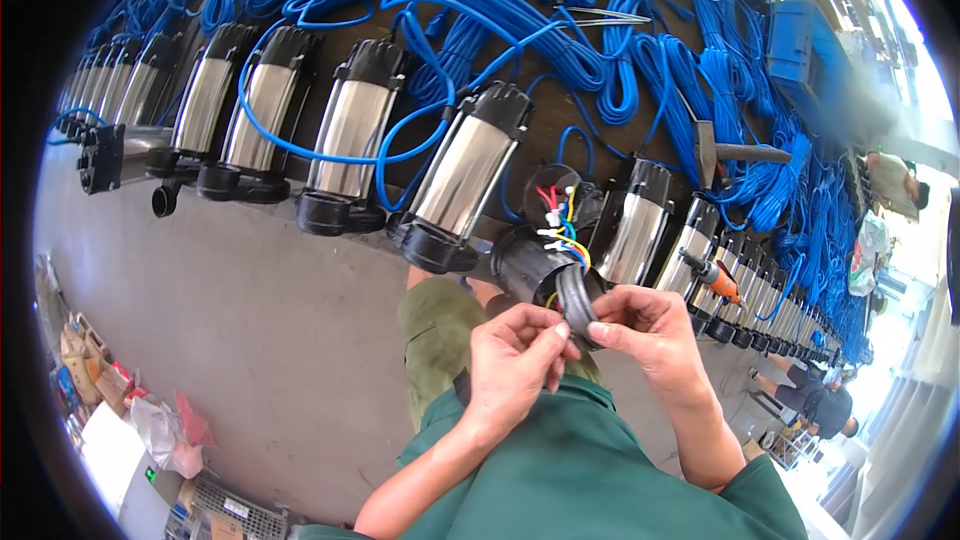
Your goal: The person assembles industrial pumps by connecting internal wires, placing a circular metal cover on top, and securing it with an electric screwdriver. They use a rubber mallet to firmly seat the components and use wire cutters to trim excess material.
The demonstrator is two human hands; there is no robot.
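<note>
I register overexposed white light right of the blue crate [800, 55], with a hazy smear just beside it. Left of the crate, steel casings [345, 130] carry bright highlights. Below-left of it, the hands [515, 360] resolve clearly. Fisheye curvature and black vignetting bound my view.

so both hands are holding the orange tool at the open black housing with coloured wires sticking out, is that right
No, the head view shows the left hand and right hand holding a grey looped piece, not the orange tool, at the open black housing with coloured wires sticking out.
</note>
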